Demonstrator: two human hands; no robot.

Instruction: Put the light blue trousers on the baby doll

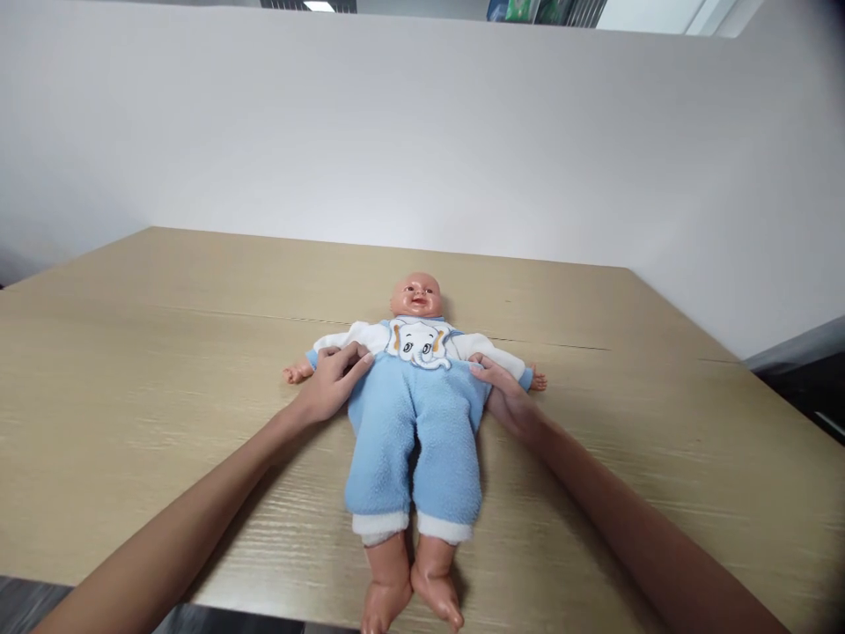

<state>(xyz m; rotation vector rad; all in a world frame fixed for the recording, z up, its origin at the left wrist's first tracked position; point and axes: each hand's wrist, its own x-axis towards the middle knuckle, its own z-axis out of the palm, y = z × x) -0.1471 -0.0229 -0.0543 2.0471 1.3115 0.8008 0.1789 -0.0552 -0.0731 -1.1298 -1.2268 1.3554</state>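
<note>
A baby doll (418, 298) lies on its back, its head toward the far side and its bare feet at the near table edge. It wears a white top (485, 350) with an elephant face on the chest, and light blue fleece pants (413, 431) with white cuffs. My left hand (335, 379) pinches the waist of the pants at the doll's left-hand side in view. On the opposite side my right hand (505, 392) grips the waist too, thumb on top and fingers partly hidden behind the cloth. The doll's arms are spread outward.
The wooden table (198, 352) has a seam running across it behind the doll. A white wall (396, 132) rises at its far edge. Dark objects (809, 396) stand beyond the right edge, and grey floor (224, 619) shows at the lower left.
</note>
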